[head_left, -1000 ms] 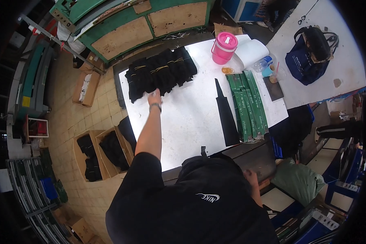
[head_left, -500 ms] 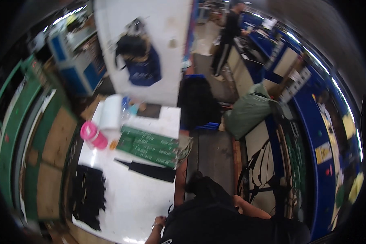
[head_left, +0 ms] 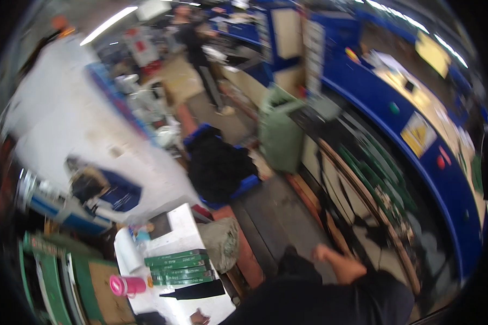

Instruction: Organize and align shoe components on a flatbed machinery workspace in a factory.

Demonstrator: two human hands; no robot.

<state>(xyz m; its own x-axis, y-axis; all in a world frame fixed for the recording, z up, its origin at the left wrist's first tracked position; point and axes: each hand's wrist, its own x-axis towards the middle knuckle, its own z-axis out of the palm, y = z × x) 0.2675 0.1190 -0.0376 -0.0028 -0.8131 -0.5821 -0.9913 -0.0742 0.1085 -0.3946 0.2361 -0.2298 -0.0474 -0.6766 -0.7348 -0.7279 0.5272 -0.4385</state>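
My left hand (head_left: 200, 317) is low over the white table (head_left: 187, 230), close to its near edge. Only a small, smeared part of it shows. Nearest to it lies a flat black fabric piece (head_left: 198, 291) with a pointed left end. Beyond that are several long green boxes (head_left: 178, 267) side by side. A pink cup (head_left: 128, 285) and a white roll (head_left: 128, 249) stand at their left. My right hand (head_left: 329, 257) is off the table, above the dark floor strip beside my body. Motion blurs its fingers, and I can make out nothing in it.
A blue crate (head_left: 249, 184) heaped with black material stands ahead, with a green sack (head_left: 279, 132) to its right. A long blue machine (head_left: 374, 92) and racks line the right side. A white panel (head_left: 92, 114) rises behind the table. Another person (head_left: 198, 49) stands farther off.
My view has swung to the right, so the table now sits lower left and more of the blue machine shows. My right hand has come forward from beside my body.
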